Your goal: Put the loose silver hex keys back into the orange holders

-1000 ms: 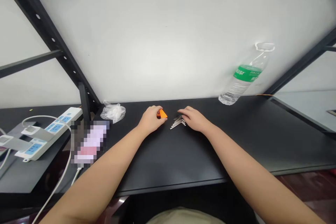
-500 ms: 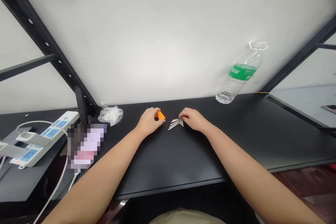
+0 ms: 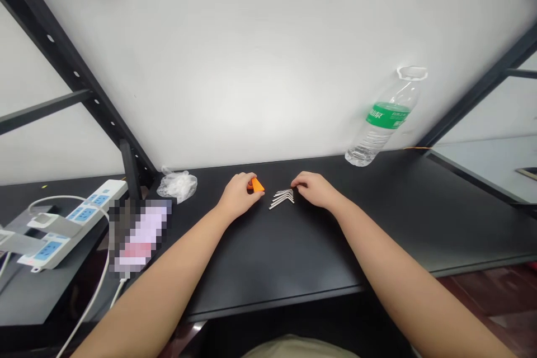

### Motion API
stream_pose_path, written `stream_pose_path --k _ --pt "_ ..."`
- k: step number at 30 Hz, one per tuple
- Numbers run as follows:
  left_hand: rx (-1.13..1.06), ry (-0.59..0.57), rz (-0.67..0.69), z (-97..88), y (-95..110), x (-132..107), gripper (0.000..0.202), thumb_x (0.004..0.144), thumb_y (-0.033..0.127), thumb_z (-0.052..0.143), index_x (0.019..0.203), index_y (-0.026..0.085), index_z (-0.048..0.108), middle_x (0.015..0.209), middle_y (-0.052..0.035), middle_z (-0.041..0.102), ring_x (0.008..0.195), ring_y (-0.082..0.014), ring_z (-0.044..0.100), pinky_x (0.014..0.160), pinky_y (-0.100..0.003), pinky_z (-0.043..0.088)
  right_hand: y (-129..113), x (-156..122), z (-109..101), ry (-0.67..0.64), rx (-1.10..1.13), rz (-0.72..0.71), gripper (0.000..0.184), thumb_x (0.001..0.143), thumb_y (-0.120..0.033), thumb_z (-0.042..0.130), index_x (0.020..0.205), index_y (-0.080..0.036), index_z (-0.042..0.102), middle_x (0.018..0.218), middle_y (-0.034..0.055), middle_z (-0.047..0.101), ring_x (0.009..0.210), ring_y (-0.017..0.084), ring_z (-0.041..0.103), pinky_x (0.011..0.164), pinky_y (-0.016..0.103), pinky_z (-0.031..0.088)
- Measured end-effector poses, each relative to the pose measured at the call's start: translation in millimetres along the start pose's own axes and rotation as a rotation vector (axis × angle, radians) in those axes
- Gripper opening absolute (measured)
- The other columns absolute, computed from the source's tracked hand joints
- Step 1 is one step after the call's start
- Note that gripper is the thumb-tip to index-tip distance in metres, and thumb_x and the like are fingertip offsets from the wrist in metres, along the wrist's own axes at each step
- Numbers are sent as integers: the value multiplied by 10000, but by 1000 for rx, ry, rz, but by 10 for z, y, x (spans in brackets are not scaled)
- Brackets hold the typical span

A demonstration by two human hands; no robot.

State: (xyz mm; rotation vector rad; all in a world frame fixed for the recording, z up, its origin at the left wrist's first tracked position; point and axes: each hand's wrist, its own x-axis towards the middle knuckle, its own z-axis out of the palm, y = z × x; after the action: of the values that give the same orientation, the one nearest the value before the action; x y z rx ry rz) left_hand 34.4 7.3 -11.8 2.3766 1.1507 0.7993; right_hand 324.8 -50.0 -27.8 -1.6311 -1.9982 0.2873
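Observation:
My left hand (image 3: 238, 194) is closed on an orange plastic piece (image 3: 257, 184), shaped like a small wedge; most of it is covered by my fingers. Just to its right, several L-shaped hex keys (image 3: 282, 199) lie nested in a row on the black tabletop (image 3: 277, 257). Beyond them is my right hand (image 3: 315, 188), its fingers curled together with the tips beside the short, far end of the row. Whether those fingertips pinch a small key or nothing cannot be made out.
A crumpled clear plastic bag (image 3: 179, 184) lies at the left back. The large water bottle (image 3: 380, 123) stands against the wall at the right. At the left are a power strip (image 3: 79, 224) with cables and a pixelated phone-like item (image 3: 142, 235). Black metal frames (image 3: 84, 75) flank the tabletop.
My right hand has shifted slightly to the right, uncovering more of the hex keys' far ends. The left hand and the orange piece stay where they were.

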Motion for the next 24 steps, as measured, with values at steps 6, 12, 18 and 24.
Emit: stream_pose_path --k 6,12,18,24 --pt "4 -8 14 15 1 2 403 798 388 761 1166 253 668 1020 -41 664 973 -232 614 867 -357 515 -36 12 55 -8 16 -32 265 872 -90 569 912 -231 790 1006 50 713 906 190 673 885 325 518" --pt "11 -4 13 -6 27 0 396 823 399 742 1179 250 656 1006 -40 660 953 -229 611 851 -360 517 -207 -25 62 -66 69 -66 248 854 -102 578 944 -230 771 1052 50 688 901 184 654 883 326 517" --pt "-7 -23 29 -6 13 -5 378 832 380 731 1178 254 647 1021 -40 652 980 -235 607 868 -368 527 -230 -61 -25 -209 46 -125 280 824 -191 672 1094 -235 734 1144 82 645 1044 238 600 933 363 495" --pt "-26 -63 81 19 -19 5 471 822 284 725 1274 257 593 1108 -47 632 1042 -235 597 935 -372 526 -275 -77 -12 -217 7 -118 256 826 -192 649 1073 -239 700 1138 73 619 1048 243 568 932 370 479"
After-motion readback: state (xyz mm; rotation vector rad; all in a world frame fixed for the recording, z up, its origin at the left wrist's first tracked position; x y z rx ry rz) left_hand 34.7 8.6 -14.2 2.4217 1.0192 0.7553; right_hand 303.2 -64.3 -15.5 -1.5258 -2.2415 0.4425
